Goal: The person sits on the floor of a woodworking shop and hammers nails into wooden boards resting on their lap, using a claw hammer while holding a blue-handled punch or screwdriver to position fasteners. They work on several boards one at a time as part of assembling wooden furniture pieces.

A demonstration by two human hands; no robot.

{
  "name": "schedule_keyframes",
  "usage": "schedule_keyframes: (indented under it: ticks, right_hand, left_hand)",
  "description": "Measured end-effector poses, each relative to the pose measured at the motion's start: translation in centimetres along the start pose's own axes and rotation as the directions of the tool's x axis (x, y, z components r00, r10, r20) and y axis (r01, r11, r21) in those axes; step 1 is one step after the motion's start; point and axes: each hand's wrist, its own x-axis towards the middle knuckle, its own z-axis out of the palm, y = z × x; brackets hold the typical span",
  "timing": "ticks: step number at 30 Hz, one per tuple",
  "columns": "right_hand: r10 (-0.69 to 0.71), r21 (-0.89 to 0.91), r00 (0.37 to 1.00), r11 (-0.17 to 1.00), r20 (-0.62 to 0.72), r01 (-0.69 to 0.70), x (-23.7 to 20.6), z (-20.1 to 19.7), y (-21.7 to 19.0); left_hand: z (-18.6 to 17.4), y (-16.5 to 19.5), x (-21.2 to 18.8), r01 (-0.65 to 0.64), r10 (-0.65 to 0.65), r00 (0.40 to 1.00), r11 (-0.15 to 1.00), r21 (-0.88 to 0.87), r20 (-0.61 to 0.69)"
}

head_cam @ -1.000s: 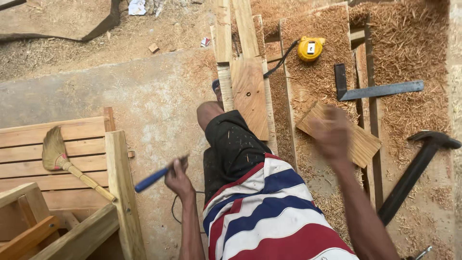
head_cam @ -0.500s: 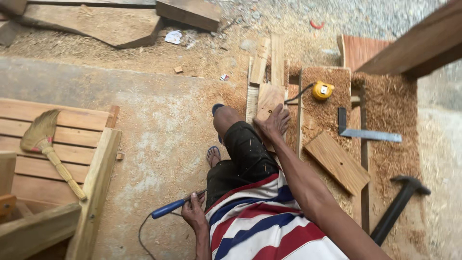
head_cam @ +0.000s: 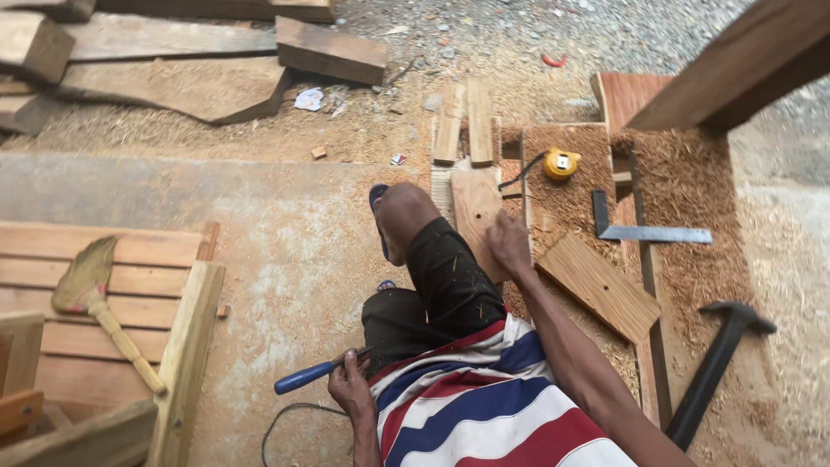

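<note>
Left hand (head_cam: 350, 387) fingers closed around a blue-handled chisel (head_cam: 313, 374); right hand (head_cam: 508, 245) rests loosely on a board (head_cam: 475, 207) (bare concrete leftward).

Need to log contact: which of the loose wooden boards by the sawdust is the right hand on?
The short pale wooden board beside the knee; the right hand rests on its lower right edge. The slanted grooved plank and two narrow strips lie untouched.

Rough wood, dusty concrete, a few bits of metal and plastic

The board (head_cam: 476, 216) is pale, raw wood; sawdust lies coarse at right; the chisel (head_cam: 316, 374) has a glossy blue plastic handle; the square (head_cam: 644, 230) is dull grey metal; the tape measure (head_cam: 561, 163) is shiny yellow plastic; the floor (head_cam: 285, 233) is matt concrete.
</note>
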Motion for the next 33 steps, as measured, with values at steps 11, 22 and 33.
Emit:
schedule_keyframes:
  ticks: [11, 22, 33]
  right_hand:
    - [-0.026, -0.439, 0.994, 0.896, 0.107, 0.071, -1.9, 3.7, 0.8]
    - [-0.008, -0.24, 0.996, 0.97, 0.09, 0.029, 1.1, 5.4, 1.3]
    - [-0.06, -0.046, 0.986, 0.997, 0.157, 0.068, 1.3, 4.0, 5.0]
  left_hand:
    - [1.8, 0.2, 0.8, -0.027, 0.01, 0.992, 0.99, 0.137, 0.124]
    - [3.8, 2.1, 1.7, 0.004, -0.028, 0.982, 0.992, 0.128, 0.184]
    - [17.9, 13.4, 4.3, -0.398, 0.313, 0.832, 0.912, 0.101, 0.458]
